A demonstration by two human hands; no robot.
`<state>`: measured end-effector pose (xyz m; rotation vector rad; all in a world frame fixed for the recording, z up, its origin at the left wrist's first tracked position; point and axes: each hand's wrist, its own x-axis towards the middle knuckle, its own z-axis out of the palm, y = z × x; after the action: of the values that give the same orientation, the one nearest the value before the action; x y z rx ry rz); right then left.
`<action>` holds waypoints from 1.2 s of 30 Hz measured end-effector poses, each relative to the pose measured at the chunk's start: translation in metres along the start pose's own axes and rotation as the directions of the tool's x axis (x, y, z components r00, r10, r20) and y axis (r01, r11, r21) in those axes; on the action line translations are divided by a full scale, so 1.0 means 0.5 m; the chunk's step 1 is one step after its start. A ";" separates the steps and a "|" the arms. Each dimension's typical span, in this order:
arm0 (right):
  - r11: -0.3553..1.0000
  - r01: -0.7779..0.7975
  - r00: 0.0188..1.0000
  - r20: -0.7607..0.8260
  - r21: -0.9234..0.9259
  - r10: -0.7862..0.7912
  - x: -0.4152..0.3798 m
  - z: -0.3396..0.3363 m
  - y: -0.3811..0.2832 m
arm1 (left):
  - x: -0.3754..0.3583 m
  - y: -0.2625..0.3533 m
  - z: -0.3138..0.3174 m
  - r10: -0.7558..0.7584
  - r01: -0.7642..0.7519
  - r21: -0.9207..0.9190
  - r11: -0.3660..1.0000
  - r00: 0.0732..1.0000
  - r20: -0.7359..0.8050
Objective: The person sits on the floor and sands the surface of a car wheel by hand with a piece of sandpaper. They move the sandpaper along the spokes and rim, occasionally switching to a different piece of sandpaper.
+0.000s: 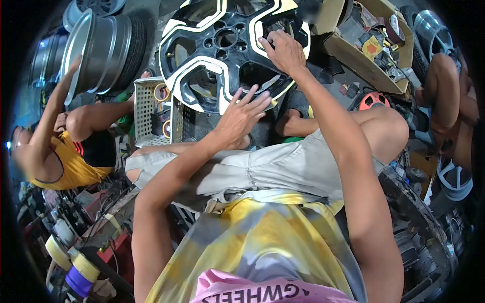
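A black alloy wheel rim (226, 52) lies in front of me, its spokes edged with pale yellow bands. My right hand (287, 54) rests on the upper right spoke, thumb on the spoke face and fingers curled at the opening beside it. Below the hub, my left hand (241, 117) is at the rim's near edge with its fingers spread and nothing in them. A small yellowish piece (274, 102) shows just right of those fingertips, at the rim's edge.
A cream plastic basket (146, 108) with tape rolls stands left of the rim. At upper right is a cardboard box (364, 63) of scraps. A person in a yellow top (70, 161) touches a silver wheel (93, 53); another person (447, 96) sits at right.
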<state>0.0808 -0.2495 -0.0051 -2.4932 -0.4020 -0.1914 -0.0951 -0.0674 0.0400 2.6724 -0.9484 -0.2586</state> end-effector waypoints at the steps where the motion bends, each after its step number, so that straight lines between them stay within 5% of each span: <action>1: 1.000 0.008 1.000 -0.005 0.002 -0.008 -0.001 -0.001 -0.001 | 0.028 0.007 0.008 -0.015 0.013 -0.040 0.999 0.999 -0.038; 7: 0.998 0.034 0.999 -0.040 0.056 -0.032 -0.007 -0.002 0.000 | -0.011 -0.009 0.001 0.017 -0.016 -0.014 1.000 0.998 0.063; 13: 0.982 -0.121 0.986 0.131 0.143 0.103 0.013 -0.022 -0.004 | 0.099 0.002 0.053 -0.099 0.079 -0.158 0.984 0.988 -0.122; 17: 0.845 -0.158 0.977 0.206 0.511 0.057 0.065 -0.040 0.082 | 0.063 0.018 0.032 -0.070 0.059 -0.084 0.995 0.987 -0.142; 19: 0.933 -0.036 0.985 0.168 0.358 -0.027 0.083 -0.118 0.110 | 0.025 0.006 0.029 -0.045 0.043 -0.031 0.999 0.994 -0.097; 23: 0.894 -0.156 0.951 0.308 0.419 0.022 0.077 -0.261 0.141 | 0.078 0.014 0.053 -0.136 0.108 -0.174 0.979 0.978 -0.161; 25: 0.936 -0.226 0.917 0.384 0.271 0.110 0.056 -0.355 0.100 | 0.128 0.020 0.055 -0.277 0.209 -0.345 0.915 0.947 -0.162; 30: 0.914 -0.276 0.898 0.419 0.297 0.135 -0.063 -0.432 0.112 | 0.042 -0.001 0.019 -0.135 0.096 -0.263 0.960 0.982 -0.135; 32: 0.895 -0.314 0.880 0.452 0.318 0.148 -0.083 -0.432 0.119 | 0.061 0.005 0.031 -0.154 0.102 -0.252 0.962 0.968 -0.197; 34: 0.962 -0.252 0.851 0.498 0.104 0.169 -0.094 -0.423 0.141 | 0.120 -0.001 0.071 -0.186 0.093 -0.296 0.951 0.935 -0.303; 36: 0.971 -0.195 0.888 0.446 0.141 0.113 -0.092 -0.408 0.115 | 0.129 0.015 0.054 -0.235 0.124 -0.379 0.917 0.936 -0.262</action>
<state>0.0470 -0.4243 0.1183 -2.3576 -0.3765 0.4595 -0.0573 -0.1197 0.0124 2.3695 -0.5011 -0.0476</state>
